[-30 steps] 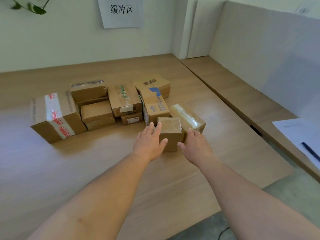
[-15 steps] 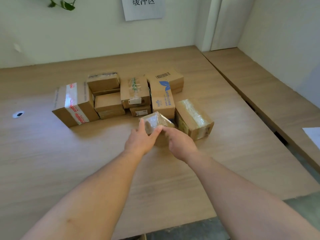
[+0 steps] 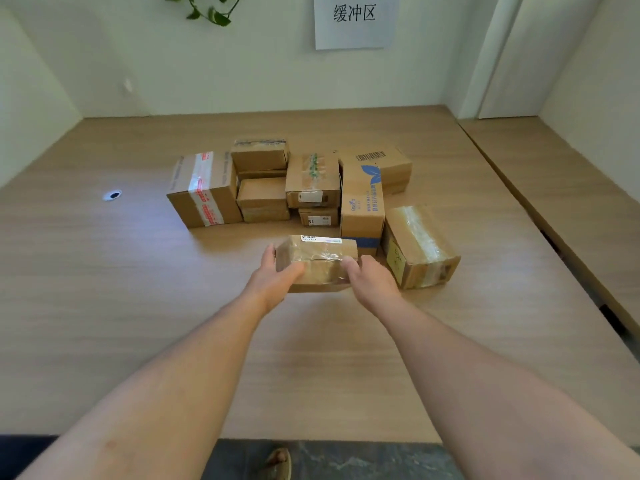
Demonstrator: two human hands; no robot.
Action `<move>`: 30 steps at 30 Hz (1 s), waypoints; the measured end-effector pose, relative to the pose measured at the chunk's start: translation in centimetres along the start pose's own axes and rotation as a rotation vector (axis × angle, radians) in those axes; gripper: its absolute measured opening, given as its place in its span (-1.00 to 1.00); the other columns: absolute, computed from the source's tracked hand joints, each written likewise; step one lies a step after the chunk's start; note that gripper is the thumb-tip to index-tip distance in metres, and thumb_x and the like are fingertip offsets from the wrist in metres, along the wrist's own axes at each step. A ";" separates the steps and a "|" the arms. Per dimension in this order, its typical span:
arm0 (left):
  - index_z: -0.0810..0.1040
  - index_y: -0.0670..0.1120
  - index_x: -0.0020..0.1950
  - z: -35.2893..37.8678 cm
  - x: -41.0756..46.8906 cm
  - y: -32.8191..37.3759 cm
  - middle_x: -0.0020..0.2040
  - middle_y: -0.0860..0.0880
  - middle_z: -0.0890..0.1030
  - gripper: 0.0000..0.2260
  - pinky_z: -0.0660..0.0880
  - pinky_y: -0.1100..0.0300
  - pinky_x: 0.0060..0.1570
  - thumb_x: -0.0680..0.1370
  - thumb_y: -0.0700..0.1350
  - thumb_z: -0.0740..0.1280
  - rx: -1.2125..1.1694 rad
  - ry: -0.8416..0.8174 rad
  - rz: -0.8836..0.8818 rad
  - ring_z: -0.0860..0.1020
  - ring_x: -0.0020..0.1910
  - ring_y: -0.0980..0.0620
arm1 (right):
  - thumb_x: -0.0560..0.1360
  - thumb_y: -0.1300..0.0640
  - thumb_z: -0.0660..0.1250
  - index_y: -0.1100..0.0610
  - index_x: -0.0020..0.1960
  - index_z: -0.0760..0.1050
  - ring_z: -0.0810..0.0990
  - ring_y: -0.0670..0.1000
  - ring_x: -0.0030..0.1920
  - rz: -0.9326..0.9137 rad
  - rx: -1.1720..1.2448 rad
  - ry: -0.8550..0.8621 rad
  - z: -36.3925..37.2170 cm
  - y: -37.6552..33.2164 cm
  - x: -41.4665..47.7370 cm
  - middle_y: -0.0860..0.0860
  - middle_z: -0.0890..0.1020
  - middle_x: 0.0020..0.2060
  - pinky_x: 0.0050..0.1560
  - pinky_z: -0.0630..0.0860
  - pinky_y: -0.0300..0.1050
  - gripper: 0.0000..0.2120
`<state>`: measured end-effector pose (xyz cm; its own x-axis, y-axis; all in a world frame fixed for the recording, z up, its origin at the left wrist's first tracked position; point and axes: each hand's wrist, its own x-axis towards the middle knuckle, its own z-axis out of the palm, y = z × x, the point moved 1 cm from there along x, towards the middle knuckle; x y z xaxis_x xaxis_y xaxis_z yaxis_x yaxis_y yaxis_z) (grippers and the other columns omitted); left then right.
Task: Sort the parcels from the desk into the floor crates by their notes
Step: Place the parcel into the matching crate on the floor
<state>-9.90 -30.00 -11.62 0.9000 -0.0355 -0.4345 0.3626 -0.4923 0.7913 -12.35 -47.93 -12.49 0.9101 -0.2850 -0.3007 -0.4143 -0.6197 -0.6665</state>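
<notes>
Betw. fingers (image 3: 269,253): parcel (image 3: 320,263), label (image 3: 321,240) now up

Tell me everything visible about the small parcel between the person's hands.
The small parcel is a brown cardboard box wrapped in glossy clear tape, with a white label strip along its far top edge. It is tilted toward the camera. The left hand grips its left end, the right hand its right end. It is low over the desk, before the blue-printed box; desk contact cannot be told.

Parcels (image 3: 263,194) brown cardboard. Held parcel (image 3: 322,252): white-green label. Left box (image 3: 204,188): white tape, red print. Desk (image 3: 104,306): pale wood grain.
</notes>
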 end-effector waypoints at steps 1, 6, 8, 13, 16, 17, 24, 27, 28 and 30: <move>-0.05 0.18 0.58 -0.4 -0.4 -0.3 0.48 -0.08 0.29 -0.25 0.46 0.02 0.15 0.49 0.13 0.29 -0.019 -0.004 0.000 0.42 0.28 -0.13 | 0.62 -0.17 0.02 0.17 0.26 0.42 0.51 0.14 0.10 -0.018 0.032 -0.018 0.1 -0.6 0.0 0.11 0.56 0.12 0.01 0.42 0.00 -0.52; 0.11 0.15 0.55 -3.4 -2.8 -1.9 0.35 -0.05 0.40 -0.46 0.42 0.07 0.07 0.60 0.00 0.20 -0.032 0.064 -0.028 0.41 0.22 -0.05 | 0.64 -0.14 0.04 0.15 0.26 0.43 0.47 0.06 -0.01 -0.180 0.063 -0.089 1.7 -3.8 -0.9 0.06 0.54 0.03 -0.09 0.35 -0.06 -0.57; 0.23 0.10 0.51 -5.0 -3.9 -2.7 0.26 -0.02 0.45 -0.52 0.40 0.07 0.17 0.59 -0.06 0.19 -0.023 0.152 -0.034 0.41 0.16 -0.01 | 0.64 -0.13 0.03 0.13 0.24 0.45 0.47 0.06 0.00 -0.250 0.053 -0.120 2.8 -5.2 -1.5 0.05 0.53 0.01 -0.07 0.35 -0.06 -0.59; 0.46 0.04 0.29 -8.8 -6.5 -4.6 0.08 -0.04 0.58 -0.53 0.46 0.14 -0.08 0.37 -0.05 0.32 -0.025 0.309 -0.076 0.52 0.04 -0.03 | 0.63 -0.17 0.04 0.06 0.10 0.52 0.52 0.06 -0.02 -0.338 0.091 -0.202 5.6 -8.4 -3.1 0.05 0.58 -0.05 0.06 0.49 0.06 -0.60; 0.42 0.06 0.22 -10.6 -7.7 -6.0 0.02 0.02 0.56 -0.68 0.48 0.11 -0.08 0.48 -0.04 0.34 -0.091 0.368 -0.074 0.53 0.01 0.01 | 0.63 -0.17 0.01 0.06 0.05 0.53 0.53 0.06 -0.04 -0.387 0.068 -0.227 6.8 -10.3 -4.2 0.06 0.58 -0.08 -0.01 0.47 0.02 -0.58; 0.42 0.06 0.20 -11.2 -8.0 -6.5 0.06 0.02 0.56 -0.74 0.50 0.10 -0.06 0.53 0.00 0.32 -0.117 0.390 -0.068 0.53 0.03 0.01 | 0.63 -0.18 0.00 0.07 0.04 0.53 0.53 0.06 -0.05 -0.402 0.057 -0.232 7.2 -11.0 -4.6 0.06 0.59 -0.08 -0.04 0.47 0.01 -0.57; 0.34 0.00 0.35 -16.8 -10.8 -10.0 0.22 -0.08 0.47 -0.54 0.57 -0.05 0.08 0.58 0.26 0.14 -0.220 0.570 -0.123 0.50 0.13 -0.11 | 0.64 -0.19 -0.03 0.11 -0.04 0.47 0.47 0.01 -0.18 -0.498 -0.020 -0.280 11.4 -16.0 -8.2 0.04 0.53 -0.17 -0.21 0.35 -0.05 -0.54; 0.33 -0.06 0.24 -19.6 -12.6 -12.5 0.18 -0.12 0.51 -0.65 0.59 -0.07 0.05 0.62 0.18 0.12 -0.247 0.652 -0.165 0.53 0.09 -0.12 | 0.64 -0.13 0.02 0.13 0.05 0.51 0.50 0.03 -0.13 -0.534 -0.081 -0.329 14.5 -18.3 -10.3 0.06 0.57 -0.09 -0.27 0.34 -0.08 -0.59; 0.32 -0.06 0.24 -20.7 -13.3 -13.5 0.19 -0.13 0.52 -0.67 0.59 -0.05 0.04 0.63 0.15 0.12 -0.249 0.666 -0.182 0.53 0.10 -0.12 | 0.63 -0.10 0.05 0.12 0.08 0.51 0.51 0.04 -0.11 -0.547 -0.101 -0.343 15.6 -19.2 -11.1 0.06 0.58 -0.06 -0.27 0.35 -0.09 -0.63; 0.30 -0.05 0.25 -22.9 -14.7 -15.6 0.21 -0.13 0.53 -0.71 0.60 -0.02 0.03 0.65 0.10 0.12 -0.258 0.678 -0.207 0.53 0.12 -0.11 | 0.61 -0.05 0.10 0.12 0.10 0.51 0.52 0.04 -0.09 -0.573 -0.137 -0.372 18.0 -21.2 -12.7 0.05 0.59 -0.05 -0.27 0.36 -0.09 -0.69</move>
<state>-23.23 -1.86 -7.75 0.7290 0.6196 -0.2908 0.5103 -0.2090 0.8342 -15.03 -18.02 -6.81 0.9160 0.3693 -0.1570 0.1577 -0.6910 -0.7054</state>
